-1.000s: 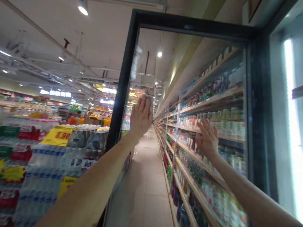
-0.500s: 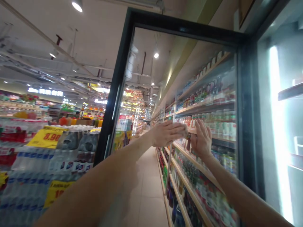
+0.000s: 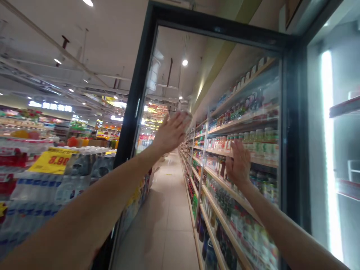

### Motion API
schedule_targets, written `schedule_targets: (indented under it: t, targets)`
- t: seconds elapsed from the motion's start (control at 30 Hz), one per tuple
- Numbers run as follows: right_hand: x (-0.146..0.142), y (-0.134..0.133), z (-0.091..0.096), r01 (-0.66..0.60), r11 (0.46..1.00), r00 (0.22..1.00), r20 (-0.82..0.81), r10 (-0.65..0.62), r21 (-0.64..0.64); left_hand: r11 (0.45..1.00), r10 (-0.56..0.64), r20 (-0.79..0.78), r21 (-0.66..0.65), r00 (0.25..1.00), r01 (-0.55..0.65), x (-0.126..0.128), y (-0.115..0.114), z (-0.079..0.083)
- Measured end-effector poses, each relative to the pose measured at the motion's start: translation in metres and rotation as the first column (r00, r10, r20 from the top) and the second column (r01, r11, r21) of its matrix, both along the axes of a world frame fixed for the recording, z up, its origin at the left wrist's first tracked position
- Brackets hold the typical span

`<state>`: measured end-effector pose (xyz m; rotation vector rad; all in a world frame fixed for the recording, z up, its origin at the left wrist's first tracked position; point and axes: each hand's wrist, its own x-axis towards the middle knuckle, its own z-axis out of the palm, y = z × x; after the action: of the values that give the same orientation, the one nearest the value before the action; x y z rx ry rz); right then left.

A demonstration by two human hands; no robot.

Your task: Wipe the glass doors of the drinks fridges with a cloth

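Glass door [image 3: 174, 75], black-framed: left hand [image 3: 171, 133] presses pale cloth [image 3: 187, 115], right hand [image 3: 239, 165] flat.

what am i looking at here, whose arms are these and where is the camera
There is no machine here. The camera sits on a person's head and looks forward, so the two bare arms reaching out are that person's own. This is the only view.

The person stands in a supermarket aisle at a fridge's glass door, which is swung open into the aisle. The left hand lies flat on the glass with its fingers stretched out. A pale thing shows at its fingertips, perhaps a cloth, but it is too blurred to be sure. The right hand is pressed open against the same glass, lower and further right, and holds nothing.

Through the glass you can see shelves of bottled drinks. On the left stand packs of water bottles with a yellow price sign.
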<state>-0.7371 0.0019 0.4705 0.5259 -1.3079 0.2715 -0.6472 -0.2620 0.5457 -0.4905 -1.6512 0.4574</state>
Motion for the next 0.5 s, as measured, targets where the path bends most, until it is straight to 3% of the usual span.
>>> schedule_targets:
  t: [0.03,0.07,0.13,0.17,0.2,0.27,0.3,0.33,0.4,0.43,0.47,0.5]
  targets:
    - [0.0,0.0,0.0,0.002,1.0,1.0,-0.003,-0.002,-0.001,0.999,0.0,-0.021,0.038,1.0,0.0,0.003,-0.007,0.001]
    - [0.001,0.0,0.0,0.005,1.0,1.0,0.0,-0.005,0.0,0.999,-0.006,-0.003,-0.033,1.0,0.006,0.005,-0.014,0.0]
    - [0.001,0.0,0.0,0.009,1.0,1.0,0.01,-0.009,0.004,0.946,0.0,0.097,-0.322,0.995,0.032,0.01,-0.023,-0.009]
    - [0.001,0.0,0.0,0.009,1.0,1.0,0.014,-0.009,0.005,0.919,0.016,0.123,-0.392,0.992,0.034,0.012,-0.026,-0.014]
    - [0.001,0.0,0.001,0.009,1.0,1.0,0.014,-0.009,0.006,0.931,0.031,0.115,-0.365,0.993,0.014,0.013,-0.028,-0.02]
    - [0.0,0.001,0.001,0.009,1.0,1.0,0.008,-0.009,0.002,0.995,0.058,0.015,-0.077,0.998,-0.057,0.015,-0.031,-0.03]
    - [0.0,0.001,0.001,0.011,1.0,1.0,0.007,-0.011,-0.001,0.996,0.072,-0.029,0.053,0.997,-0.07,0.015,-0.032,-0.034]
    - [0.0,0.001,0.001,0.016,1.0,1.0,0.006,-0.016,-0.004,0.995,0.071,-0.036,0.075,0.997,-0.069,0.016,-0.033,-0.037]
    - [-0.001,0.001,0.001,0.024,1.0,1.0,0.009,-0.024,-0.007,0.986,0.038,0.054,-0.163,0.998,-0.029,0.016,-0.034,-0.042]
    - [-0.001,0.001,0.001,0.026,1.0,1.0,0.011,-0.026,-0.006,0.956,0.034,0.107,-0.293,0.994,-0.001,0.017,-0.036,-0.043]
    - [-0.001,0.001,0.001,0.027,1.0,1.0,0.009,-0.026,-0.006,0.94,0.035,0.128,-0.341,0.991,0.011,0.018,-0.037,-0.043]
    - [-0.001,0.001,0.001,0.026,1.0,1.0,0.007,-0.026,-0.004,0.958,0.033,0.106,-0.285,0.994,-0.002,0.019,-0.04,-0.043]
